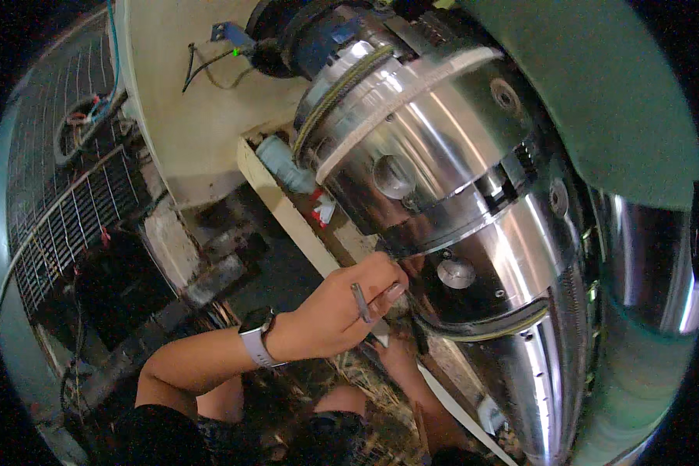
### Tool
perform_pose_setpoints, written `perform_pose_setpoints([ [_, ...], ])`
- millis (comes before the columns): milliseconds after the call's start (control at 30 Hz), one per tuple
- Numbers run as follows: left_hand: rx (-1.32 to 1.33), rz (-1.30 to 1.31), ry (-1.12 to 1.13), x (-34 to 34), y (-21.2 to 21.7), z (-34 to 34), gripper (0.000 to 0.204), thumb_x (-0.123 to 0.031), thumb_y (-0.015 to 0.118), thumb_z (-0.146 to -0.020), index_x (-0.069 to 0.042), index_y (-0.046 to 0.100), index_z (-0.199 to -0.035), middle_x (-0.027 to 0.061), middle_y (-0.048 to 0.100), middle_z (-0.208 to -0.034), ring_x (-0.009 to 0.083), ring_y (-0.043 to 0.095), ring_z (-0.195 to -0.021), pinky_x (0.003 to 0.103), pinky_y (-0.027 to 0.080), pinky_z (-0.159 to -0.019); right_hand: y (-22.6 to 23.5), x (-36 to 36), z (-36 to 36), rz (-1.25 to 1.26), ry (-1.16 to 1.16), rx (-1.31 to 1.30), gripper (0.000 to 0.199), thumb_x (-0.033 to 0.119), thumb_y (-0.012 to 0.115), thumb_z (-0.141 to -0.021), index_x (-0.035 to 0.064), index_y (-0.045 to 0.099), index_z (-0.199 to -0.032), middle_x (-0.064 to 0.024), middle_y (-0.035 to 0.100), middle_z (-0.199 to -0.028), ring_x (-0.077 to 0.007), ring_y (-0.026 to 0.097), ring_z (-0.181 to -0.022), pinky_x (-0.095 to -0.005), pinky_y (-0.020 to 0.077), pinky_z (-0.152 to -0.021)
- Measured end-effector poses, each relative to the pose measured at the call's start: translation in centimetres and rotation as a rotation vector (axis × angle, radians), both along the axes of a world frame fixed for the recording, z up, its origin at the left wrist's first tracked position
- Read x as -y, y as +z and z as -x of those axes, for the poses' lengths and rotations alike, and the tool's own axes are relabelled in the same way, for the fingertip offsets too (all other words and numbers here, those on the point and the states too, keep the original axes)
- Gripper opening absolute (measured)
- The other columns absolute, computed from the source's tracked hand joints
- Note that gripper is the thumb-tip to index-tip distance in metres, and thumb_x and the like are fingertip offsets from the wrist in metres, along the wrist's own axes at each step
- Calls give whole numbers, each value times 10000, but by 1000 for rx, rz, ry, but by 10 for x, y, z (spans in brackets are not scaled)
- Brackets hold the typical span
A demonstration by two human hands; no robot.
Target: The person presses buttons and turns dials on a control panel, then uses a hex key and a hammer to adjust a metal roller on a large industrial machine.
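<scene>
My left hand [342,307], with a white-strapped watch on its wrist, is closed around a small grey metal key [361,303]. Its fingertips press against the lower seam of a large polished steel drum [443,155], next to a round plug [456,272] in the housing. My right hand [400,356] reaches up beneath the drum, just below the left hand. Its fingers are hidden in shadow under the steel, so I cannot tell its grip.
A wooden beam [287,210] runs diagonally under the drum. A cream panel [186,116] with loose wires stands behind it, and a wire mesh guard [62,202] curves along the left. A green cover [598,85] overhangs the top right. A pale blue fitting [283,161] lies on the beam.
</scene>
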State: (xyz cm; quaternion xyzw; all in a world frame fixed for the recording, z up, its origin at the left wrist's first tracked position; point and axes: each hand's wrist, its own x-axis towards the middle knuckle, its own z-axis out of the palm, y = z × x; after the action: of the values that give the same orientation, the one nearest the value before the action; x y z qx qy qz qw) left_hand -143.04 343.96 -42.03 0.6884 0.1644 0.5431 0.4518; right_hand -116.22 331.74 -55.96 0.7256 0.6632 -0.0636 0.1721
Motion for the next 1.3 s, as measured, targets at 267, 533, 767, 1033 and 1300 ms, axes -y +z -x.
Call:
perform_pose_setpoints([
  [267, -124, 114, 391, 31, 48, 4, 446, 27, 520, -761, -3, 451, -1200, 185, 447, -1147, 377, 425, -1088, 424, 359, -934, 259, -21, 133, 189, 630, -781, 359, 230, 665, -762, 50, 561, -1055, -194, 564, -1072, -378, 528, -1008, -454, 414, -883],
  [533, -138, 344, 483, 42, 81, -12, 523, 95, 505, -705, -16, 434, -1212, 201, 440, -1148, 389, 448, -1069, 417, 387, -932, 366, -134, 129, -525, 758, -150, 227, 138, 596, -790, 27, 572, -986, -125, 540, -1037, -319, 489, -955, -429, 357, -863],
  [767, -131, 385, 602, 42, 121, -20, 489, 68, 533, -712, -22, 452, -1185, 189, 451, -1118, 390, 446, -1060, 407, 394, -925, 369, -152, 123, -426, 743, -187, 168, 155, 597, -791, 26, 558, -891, -135, 513, -960, -331, 461, -935, -434, 369, -835],
  [1033, -149, 412, 594, 28, 128, -26, 447, 63, 584, -647, 13, 495, -1083, 179, 466, -1011, 364, 463, -984, 412, 413, -862, 357, -157, 117, -509, 741, -257, 65, 71, 623, -772, 29, 595, -813, -105, 512, -839, -283, 476, -842, -389, 375, -770],
  [1300, -240, 371, 741, 18, 127, -39, 300, 26, 582, -591, 1, 477, -872, 171, 429, -864, 357, 450, -835, 436, 400, -711, 353, -161, 111, -497, 736, -329, 97, 110, 633, -773, 37, 569, -770, -123, 487, -812, -304, 463, -797, -412, 379, -709],
])
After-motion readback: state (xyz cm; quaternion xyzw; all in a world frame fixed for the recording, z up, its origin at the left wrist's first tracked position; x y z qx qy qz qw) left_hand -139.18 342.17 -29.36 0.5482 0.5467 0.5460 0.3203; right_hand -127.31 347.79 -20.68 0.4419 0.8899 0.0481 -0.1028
